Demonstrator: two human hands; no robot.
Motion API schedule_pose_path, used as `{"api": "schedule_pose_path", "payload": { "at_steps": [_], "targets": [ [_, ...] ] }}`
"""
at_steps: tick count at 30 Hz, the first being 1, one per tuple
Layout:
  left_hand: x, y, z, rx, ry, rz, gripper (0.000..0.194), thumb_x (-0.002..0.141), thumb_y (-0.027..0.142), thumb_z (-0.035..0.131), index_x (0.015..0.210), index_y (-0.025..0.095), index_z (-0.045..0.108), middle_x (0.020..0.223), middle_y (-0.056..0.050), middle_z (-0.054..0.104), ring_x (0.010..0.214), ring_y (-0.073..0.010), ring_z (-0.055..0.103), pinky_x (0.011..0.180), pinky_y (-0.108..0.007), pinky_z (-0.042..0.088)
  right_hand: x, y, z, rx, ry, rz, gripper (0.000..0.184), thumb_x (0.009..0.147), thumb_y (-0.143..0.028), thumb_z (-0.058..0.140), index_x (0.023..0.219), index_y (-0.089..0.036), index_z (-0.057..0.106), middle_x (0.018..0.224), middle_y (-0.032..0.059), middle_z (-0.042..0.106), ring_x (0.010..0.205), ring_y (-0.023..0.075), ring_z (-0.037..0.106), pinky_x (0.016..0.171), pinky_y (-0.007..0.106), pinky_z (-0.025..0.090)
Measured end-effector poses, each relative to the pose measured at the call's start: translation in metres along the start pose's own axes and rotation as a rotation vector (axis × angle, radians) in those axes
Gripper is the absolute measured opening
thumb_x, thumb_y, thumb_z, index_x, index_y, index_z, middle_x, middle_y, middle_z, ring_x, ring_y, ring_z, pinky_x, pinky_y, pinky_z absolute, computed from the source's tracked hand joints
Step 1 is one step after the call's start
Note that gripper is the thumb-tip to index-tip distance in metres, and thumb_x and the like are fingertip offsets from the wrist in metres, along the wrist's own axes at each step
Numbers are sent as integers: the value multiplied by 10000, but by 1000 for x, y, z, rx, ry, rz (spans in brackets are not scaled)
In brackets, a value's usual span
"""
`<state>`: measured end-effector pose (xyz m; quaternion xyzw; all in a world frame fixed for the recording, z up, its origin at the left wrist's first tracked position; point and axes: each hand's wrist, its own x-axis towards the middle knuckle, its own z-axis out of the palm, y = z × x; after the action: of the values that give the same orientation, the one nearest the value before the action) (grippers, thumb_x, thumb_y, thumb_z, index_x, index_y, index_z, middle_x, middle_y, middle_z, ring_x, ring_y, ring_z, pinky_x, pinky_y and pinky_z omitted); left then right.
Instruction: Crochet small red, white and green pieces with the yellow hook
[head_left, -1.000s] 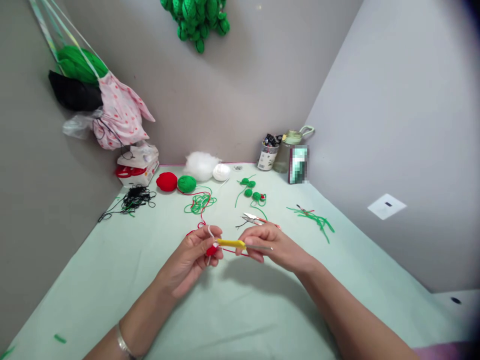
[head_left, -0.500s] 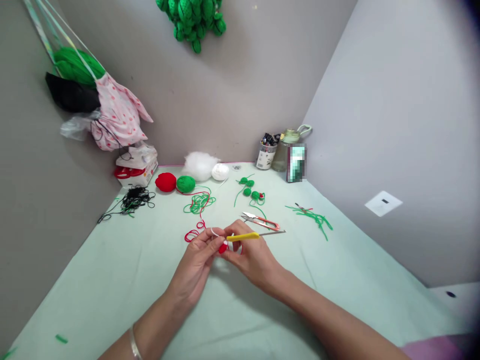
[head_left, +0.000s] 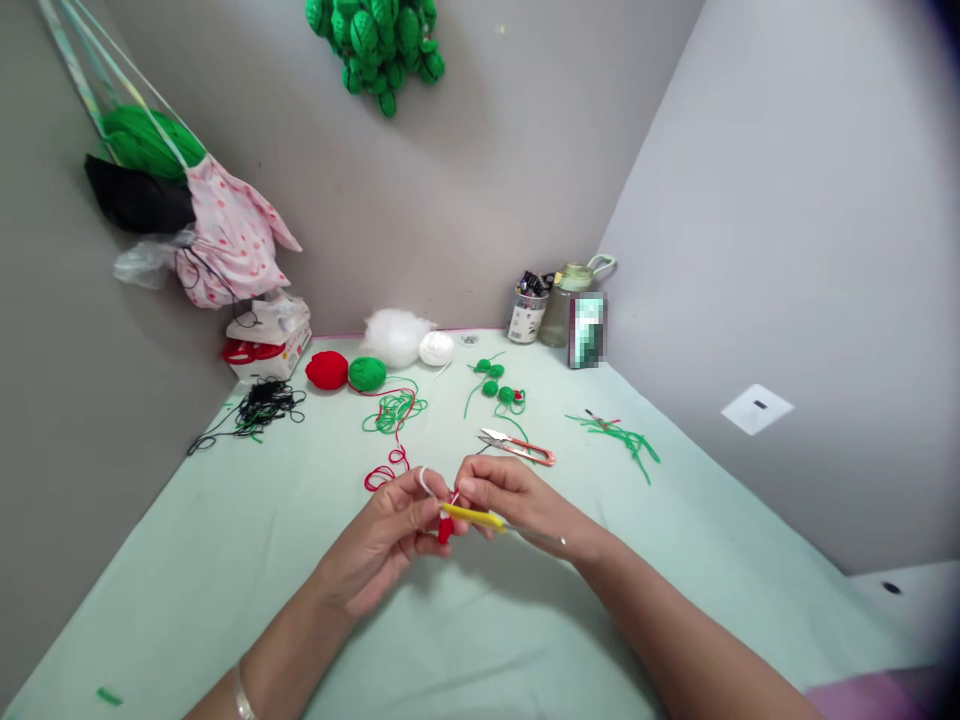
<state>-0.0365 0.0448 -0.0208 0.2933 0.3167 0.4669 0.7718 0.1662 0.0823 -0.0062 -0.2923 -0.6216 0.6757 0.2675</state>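
Between my left thumb and fingers, my left hand (head_left: 401, 525) grips a small red and white crochet piece (head_left: 445, 528), with a loop of white yarn (head_left: 426, 482) over its index finger. My right hand (head_left: 502, 490) is close against it, thumb and index finger pinched on a short red and white strand (head_left: 454, 496). A crochet hook with a yellow handle (head_left: 476, 516) slants across in front of my right hand. Its handle end meets my left thumb tip, and its metal shaft points right. Which fingers bear the hook is unclear.
Beyond my hands lie thread snips (head_left: 517, 447), green crochet balls (head_left: 491, 380) and cut green yarn (head_left: 622, 435). Red (head_left: 327, 370), green (head_left: 367, 373) and white (head_left: 436, 348) yarn balls sit at the back near white stuffing (head_left: 394, 335). Black yarn (head_left: 268, 402) is tangled at left.
The hook has swung downward, its metal end now lower, near my right wrist. My right fingertips have shifted to pinch the strand above the piece. The view has tilted slightly.
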Motion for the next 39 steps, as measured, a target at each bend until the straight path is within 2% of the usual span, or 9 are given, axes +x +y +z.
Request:
{"api": "schedule_pose_path", "payload": {
  "at_steps": [6, 12, 17, 22, 26, 29, 31, 34, 39],
  "targets": [
    [6, 5, -3, -46, 63, 62, 276, 685, 199, 978, 812, 150, 737, 745, 15, 678, 609, -61, 636, 593, -123, 562, 4, 1, -1, -209, 187, -30, 313, 1009, -445, 550, 808, -204, 557, 694, -6, 625, 597, 124, 528, 608, 266, 407],
    [6, 19, -13, -114, 118, 121, 327, 632, 127, 991, 823, 152, 726, 706, 36, 655, 554, -45, 610, 542, -101, 561, -1, -4, -39, -1233, 538, 153, 265, 1012, -264, 595, 1267, -190, 583, 1238, 154, 665, 1028, 266, 651, 840, 369, 488],
    [4, 26, -19, -168, 151, 182, 297, 667, 38, 927, 839, 157, 716, 710, 41, 670, 528, -40, 599, 519, -94, 560, 4, 11, -60, -1282, 484, 244, 125, 938, -73, 592, 891, -136, 690, 1008, 196, 696, 987, 321, 650, 814, 379, 464],
    [7, 23, -24, -197, 174, 214, 271, 709, -9, 860, 866, 150, 706, 723, 29, 678, 578, -64, 652, 591, -118, 601, 8, 16, -64, -1151, 567, 183, 296, 986, -49, 411, 1066, -146, 679, 1031, 159, 676, 929, 260, 634, 803, 347, 440],
    [12, 20, -29, -216, 237, 270, 264, 763, -17, 817, 897, 173, 693, 779, 17, 722, 630, -72, 689, 656, -127, 614, 4, 3, -53, -938, 566, 72, 395, 1099, -306, 265, 1190, -183, 629, 885, 57, 628, 759, 187, 576, 709, 298, 442],
    [14, 18, -30, -215, 279, 271, 221, 813, 8, 795, 887, 183, 682, 742, 22, 716, 623, -85, 692, 647, -148, 620, 2, -3, -31, -687, 398, 2, 542, 1078, -568, 293, 1026, -181, 668, 713, -15, 507, 613, 131, 464, 596, 261, 401],
    [15, 16, -28, -210, 290, 260, 200, 823, 30, 802, 878, 181, 684, 737, 21, 720, 624, -95, 699, 646, -162, 626, 3, -1, -15, -241, 190, 29, 530, 941, -680, 570, 1003, -166, 678, 649, -66, 400, 542, 93, 339, 507, 237, 290],
    [14, 14, -25, -202, 287, 255, 189, 809, 52, 830, 870, 173, 698, 755, 14, 738, 632, -100, 711, 665, -170, 630, 6, 9, 5, 173, -4, 153, 502, 848, -654, 729, 891, -160, 655, 605, -105, 334, 493, 54, 204, 462, 230, 149],
    [13, 12, -22, -183, 260, 266, 224, 783, 77, 863, 934, 169, 725, 813, -4, 773, 683, -112, 728, 707, -183, 633, 9, 20, 21, 423, -127, 245, 453, 947, -614, 639, 938, -162, 645, 600, -120, 311, 454, 37, 117, 439, 225, 87]
  ]
}}
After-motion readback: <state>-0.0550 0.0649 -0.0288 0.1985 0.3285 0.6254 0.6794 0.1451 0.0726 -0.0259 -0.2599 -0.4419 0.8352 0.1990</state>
